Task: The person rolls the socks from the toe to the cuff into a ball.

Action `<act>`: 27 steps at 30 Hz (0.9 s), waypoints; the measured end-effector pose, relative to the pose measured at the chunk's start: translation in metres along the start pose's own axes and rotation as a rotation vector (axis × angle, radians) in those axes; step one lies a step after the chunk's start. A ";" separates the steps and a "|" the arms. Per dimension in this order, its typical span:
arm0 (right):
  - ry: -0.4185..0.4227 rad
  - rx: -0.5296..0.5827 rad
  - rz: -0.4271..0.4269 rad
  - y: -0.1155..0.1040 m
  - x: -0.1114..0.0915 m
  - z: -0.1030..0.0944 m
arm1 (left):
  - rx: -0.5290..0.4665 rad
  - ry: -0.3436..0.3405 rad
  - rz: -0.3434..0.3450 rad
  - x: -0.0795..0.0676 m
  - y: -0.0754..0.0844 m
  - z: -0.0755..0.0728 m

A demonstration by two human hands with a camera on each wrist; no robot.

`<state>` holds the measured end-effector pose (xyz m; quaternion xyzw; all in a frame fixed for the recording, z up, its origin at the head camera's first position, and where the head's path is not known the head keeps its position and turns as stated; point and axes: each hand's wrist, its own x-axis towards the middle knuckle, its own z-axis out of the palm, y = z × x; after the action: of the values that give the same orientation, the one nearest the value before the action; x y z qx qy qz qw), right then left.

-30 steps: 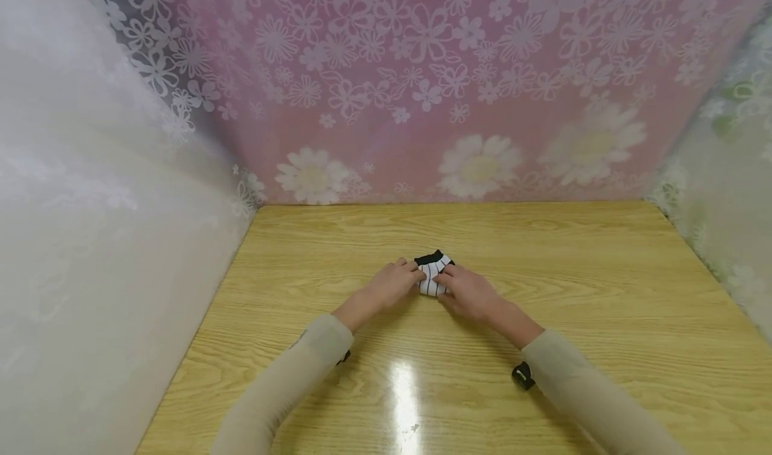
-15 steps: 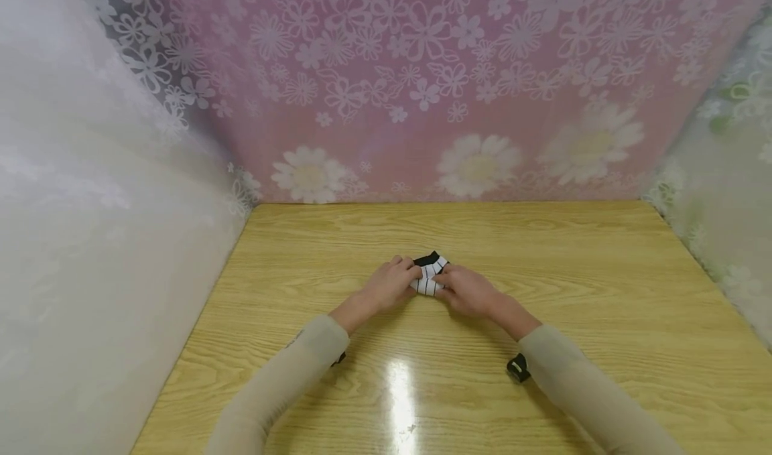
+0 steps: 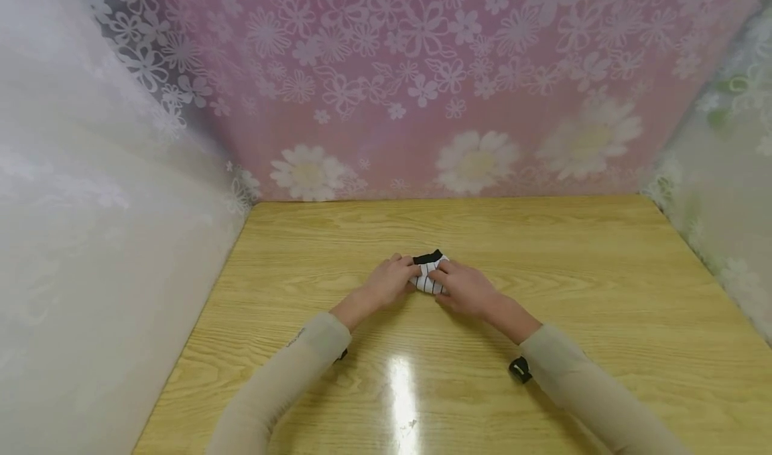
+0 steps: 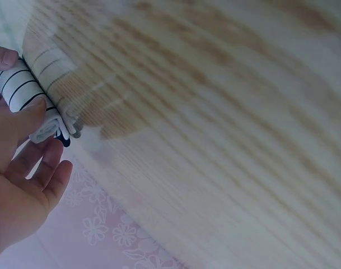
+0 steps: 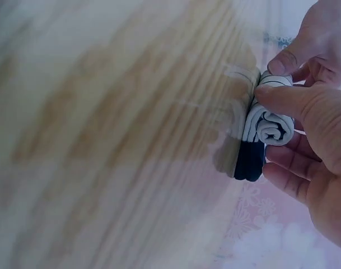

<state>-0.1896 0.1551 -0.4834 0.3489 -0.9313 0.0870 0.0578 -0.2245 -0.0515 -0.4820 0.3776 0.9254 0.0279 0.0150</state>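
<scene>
A white sock (image 3: 429, 281) with thin black stripes lies on the table, its black cuff (image 3: 427, 258) on the far side. It is partly rolled up; in the right wrist view the spiral end of the sock roll (image 5: 274, 131) shows, with a flat dark part beneath. My left hand (image 3: 386, 284) grips the roll's left end, thumb on the near side. At the right end, my right hand (image 3: 469, 291) holds it between thumb and fingers. The left wrist view shows the sock (image 4: 22, 87) between both thumbs. Fingers hide parts of the roll.
The wood-grain table (image 3: 338, 240) is glossy and reflects the sock. A pink floral backdrop (image 3: 386, 93) stands behind it, with a pale panel (image 3: 108, 240) at the left and another (image 3: 724, 193) at the right. Dark wrist gear (image 3: 520, 369) shows below the right sleeve.
Both hands stay on the sock with small finger movements. My right fingers have shifted over its right side and now cover the dark patch seen there before.
</scene>
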 end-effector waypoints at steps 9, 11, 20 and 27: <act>0.037 0.097 -0.029 0.001 0.000 0.003 | -0.095 -0.004 -0.003 -0.003 0.004 -0.012; 0.036 0.119 -0.035 0.002 0.001 0.002 | -0.094 0.005 -0.002 -0.005 0.004 -0.012; -0.068 0.389 0.080 0.009 0.009 0.001 | -0.052 0.067 0.002 -0.005 0.004 -0.007; -0.114 0.591 0.162 0.015 0.011 0.003 | 0.031 0.030 0.015 -0.003 0.003 -0.006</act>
<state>-0.2075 0.1585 -0.4864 0.2793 -0.8922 0.3389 -0.1057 -0.2205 -0.0512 -0.4756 0.3842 0.9230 0.0193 -0.0050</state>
